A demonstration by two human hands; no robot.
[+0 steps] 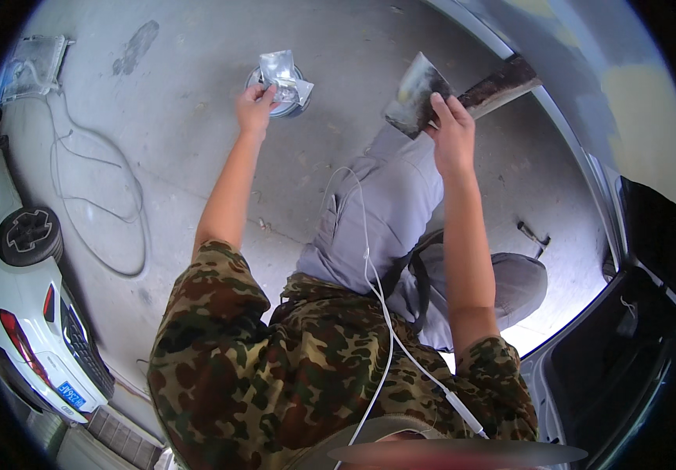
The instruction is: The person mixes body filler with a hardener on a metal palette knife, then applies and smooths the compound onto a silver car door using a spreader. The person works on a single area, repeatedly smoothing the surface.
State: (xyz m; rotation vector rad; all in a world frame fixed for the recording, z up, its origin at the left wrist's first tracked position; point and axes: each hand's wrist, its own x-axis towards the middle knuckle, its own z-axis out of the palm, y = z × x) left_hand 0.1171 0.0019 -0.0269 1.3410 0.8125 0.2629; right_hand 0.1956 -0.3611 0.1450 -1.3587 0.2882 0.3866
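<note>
My left hand (257, 111) is out ahead at the centre left, fingers pinched on a crumpled silvery sheet (277, 69). That sheet lies over the top of a round tin (289, 109) on the floor and hides most of its mouth. To the right, my right hand (454, 135) grips the near edge of a flat rectangular board (416, 92), smeared dark grey with pale and yellowish patches. The board is held up above my bent knee, apart from the tin. Whether any thin tool lies behind it, I cannot tell.
A grey car panel with yellowish filler patches (647, 117) rises at the right, a dark worn beam (502, 84) beside it. An open car door (620, 360) stands lower right. A hammer-like tool (533, 237) and a looped hose (140, 227) lie on the floor. A white car (28, 313) stands left.
</note>
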